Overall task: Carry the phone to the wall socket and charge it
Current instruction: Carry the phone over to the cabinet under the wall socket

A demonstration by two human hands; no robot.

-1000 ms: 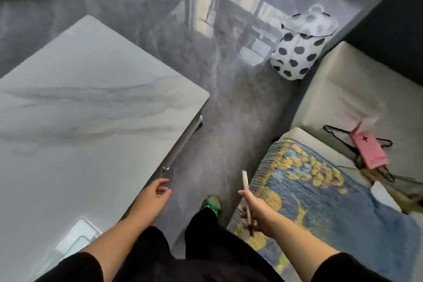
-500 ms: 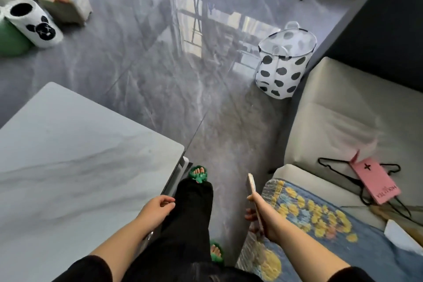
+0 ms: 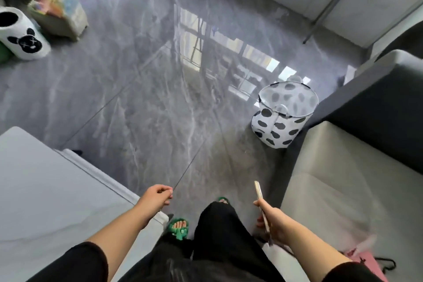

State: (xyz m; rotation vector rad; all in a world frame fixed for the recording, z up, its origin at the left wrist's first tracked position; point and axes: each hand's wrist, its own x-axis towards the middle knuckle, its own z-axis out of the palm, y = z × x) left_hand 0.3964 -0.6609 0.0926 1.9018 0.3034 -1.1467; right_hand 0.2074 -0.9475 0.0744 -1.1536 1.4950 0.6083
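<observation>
The phone (image 3: pixel 259 192) is a thin slab seen edge-on, held upright in my right hand (image 3: pixel 272 217) low at the right, beside the sofa's front edge. My left hand (image 3: pixel 155 197) hangs over the corner of the white marble table, its fingers curled shut with nothing in them. No wall socket or charger shows in this view. My legs in black trousers and green sandals stand between the two hands.
The white marble table (image 3: pixel 45 190) fills the lower left. A grey sofa (image 3: pixel 343 178) runs along the right, with a spotted laundry basket (image 3: pixel 283 117) at its end. A panda-print bin (image 3: pixel 20 34) and a box (image 3: pixel 59 14) stand far left. Glossy grey floor (image 3: pixel 148 87) stretches ahead.
I have walked forward between table and sofa; the table and the blue blanket slid back out of view, and the basket is nearer. The phone stays in my right hand.
</observation>
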